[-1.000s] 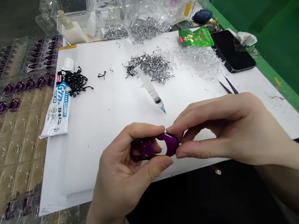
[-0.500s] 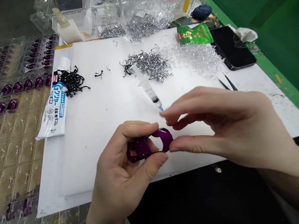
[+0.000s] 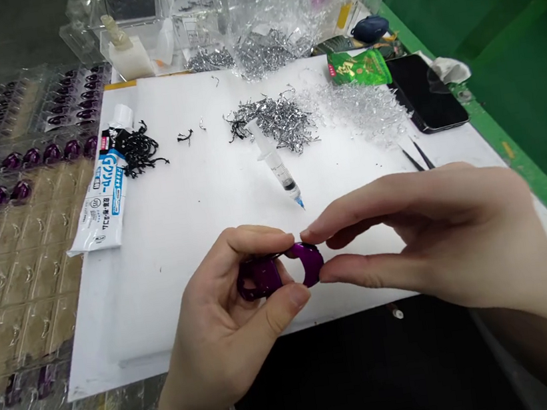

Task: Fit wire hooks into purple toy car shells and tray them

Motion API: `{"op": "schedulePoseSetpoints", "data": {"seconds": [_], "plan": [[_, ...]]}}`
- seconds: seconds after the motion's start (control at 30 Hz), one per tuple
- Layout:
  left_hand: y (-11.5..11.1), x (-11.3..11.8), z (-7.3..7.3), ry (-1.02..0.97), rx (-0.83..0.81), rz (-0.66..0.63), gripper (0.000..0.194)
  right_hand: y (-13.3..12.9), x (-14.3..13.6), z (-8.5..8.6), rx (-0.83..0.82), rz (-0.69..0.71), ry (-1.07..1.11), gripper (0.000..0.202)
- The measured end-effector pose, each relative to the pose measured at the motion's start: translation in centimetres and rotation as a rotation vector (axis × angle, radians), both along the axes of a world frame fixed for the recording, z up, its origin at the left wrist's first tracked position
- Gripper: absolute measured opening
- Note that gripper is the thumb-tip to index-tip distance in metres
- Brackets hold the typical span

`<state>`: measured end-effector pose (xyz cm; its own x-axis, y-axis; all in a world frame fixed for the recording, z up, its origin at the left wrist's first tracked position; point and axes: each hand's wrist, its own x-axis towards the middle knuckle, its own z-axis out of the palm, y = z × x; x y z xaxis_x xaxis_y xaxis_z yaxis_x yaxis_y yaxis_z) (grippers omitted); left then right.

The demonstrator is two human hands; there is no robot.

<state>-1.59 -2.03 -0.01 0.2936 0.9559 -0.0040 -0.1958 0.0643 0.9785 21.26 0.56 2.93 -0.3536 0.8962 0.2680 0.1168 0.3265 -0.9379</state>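
Note:
A glossy purple toy car body (image 3: 264, 277) with cut-out openings is held over the near part of the white board. My left hand (image 3: 227, 312) closes round it, fingertips along the far edge and thumb on the near edge. At its right end, my right hand (image 3: 423, 232) pinches the shell between a fingertip at the upper edge and the thumb at the lower right. Beyond the hands lies a syringe (image 3: 276, 167) with a blue tip pointing towards me. Tweezers (image 3: 418, 155) rest past my right hand, partly hidden by it.
White board (image 3: 180, 264) carries a glue tube (image 3: 101, 194), black strands (image 3: 140, 148), silver strands (image 3: 277, 120) and clear pieces (image 3: 362, 112). A phone (image 3: 427, 94) and green packet (image 3: 359, 68) lie at right. Clear trays (image 3: 23, 258) with purple shells stand at left.
My right fingers have come down from above the shell onto its right end, with the fingertip now at its upper edge. The left hand keeps its hold. The view has shifted slightly.

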Motion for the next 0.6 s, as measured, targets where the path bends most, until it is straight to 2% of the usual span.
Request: {"op": "schedulePoseSetpoints", "data": {"seconds": [0.23, 0.43, 0.6], "plan": [[-0.12, -0.07, -0.01, -0.019, 0.005, -0.001, 0.026, -0.43, -0.07, 0.55, -0.01, -0.014, -0.021, 0.059], [-0.2, -0.05, -0.11, 0.025, 0.085, -0.051, 0.023, -0.13, 0.11, 0.72, -0.053, 0.026, -0.08, 0.057], [-0.14, 0.11, -0.22, 0.058, 0.102, -0.027, 0.022, 0.06, 0.11, -0.06, -0.133, 0.063, 0.01, 0.056]]}}
